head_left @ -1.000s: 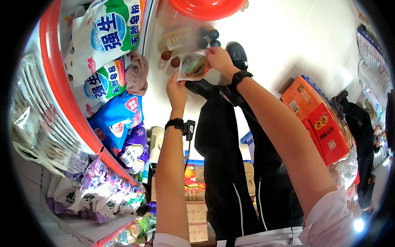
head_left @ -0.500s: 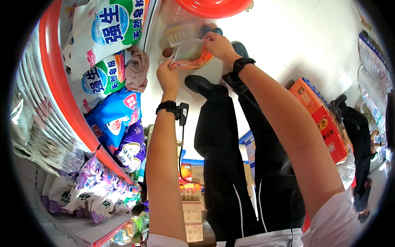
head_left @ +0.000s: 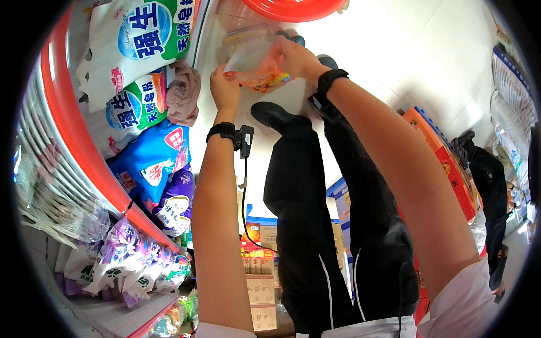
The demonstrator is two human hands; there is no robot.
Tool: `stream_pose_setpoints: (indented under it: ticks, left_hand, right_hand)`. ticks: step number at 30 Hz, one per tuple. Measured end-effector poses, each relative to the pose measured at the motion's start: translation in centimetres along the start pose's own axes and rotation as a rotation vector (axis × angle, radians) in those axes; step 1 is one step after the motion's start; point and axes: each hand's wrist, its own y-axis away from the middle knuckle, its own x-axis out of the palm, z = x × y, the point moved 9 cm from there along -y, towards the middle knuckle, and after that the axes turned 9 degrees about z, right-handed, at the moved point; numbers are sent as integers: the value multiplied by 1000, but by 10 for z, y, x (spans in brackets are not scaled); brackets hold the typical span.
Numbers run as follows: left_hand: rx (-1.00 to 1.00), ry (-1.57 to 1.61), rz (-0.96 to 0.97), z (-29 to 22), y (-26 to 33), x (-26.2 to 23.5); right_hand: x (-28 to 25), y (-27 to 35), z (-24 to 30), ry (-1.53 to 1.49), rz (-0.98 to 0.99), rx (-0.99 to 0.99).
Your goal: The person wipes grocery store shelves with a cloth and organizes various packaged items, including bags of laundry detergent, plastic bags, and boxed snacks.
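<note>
Between my two hands hangs a plastic bag (head_left: 256,66), clear toward its upper side and printed orange along its lower part. My left hand (head_left: 224,87) grips the bag's left edge. My right hand (head_left: 298,56) pinches its right edge, with the fingertips partly hidden behind the film. What the bag contains, I cannot make out. Just beyond it a pale yellowish pack (head_left: 246,35) lies on the floor, partly covered by the bag. Small dark round objects (head_left: 293,38) sit close to my right fingers.
A red basin (head_left: 290,10) stands ahead. On the left, a red-edged shelf (head_left: 79,135) runs beside white detergent bags (head_left: 121,84), a blue bag (head_left: 155,160) and a brown cloth (head_left: 183,93). Red and orange cartons (head_left: 445,163) stand right, near another person's dark-clothed leg (head_left: 487,180).
The bag has turned and spread wider between my hands. My left hand has shifted slightly left and up, and the round brown thing beside it is now out of sight.
</note>
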Motion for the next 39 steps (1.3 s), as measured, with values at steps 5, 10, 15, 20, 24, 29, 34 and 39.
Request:
stream_pose_setpoints:
  ticks: [5, 10, 15, 20, 24, 29, 34, 39]
  left_hand:
    - [-97, -16, 43, -9, -3, 4]
    - [-8, -45, 2, -2, -9, 4]
    - [-7, -38, -7, 8, -10, 3]
    - [-49, 72, 39, 7, -5, -2]
    - [30, 69, 70, -6, 20, -4]
    - [51, 100, 66, -31, 81, -17]
    - [-3, 409, 210, -113, 164, -72]
    - [218, 349, 47, -255, 246, -223]
  right_hand:
    - [-10, -15, 3, 96, -45, 25]
    - [-13, -14, 11, 142, -94, 9]
    - [-15, 1, 15, 92, -129, 35]
    - [-24, 21, 12, -72, -188, 19]
    - [-18, 48, -7, -65, -158, 111]
    - [-8, 96, -25, -62, -98, 151]
    - [-34, 151, 7, -58, -113, 85]
    - [-89, 211, 121, -134, -91, -84]
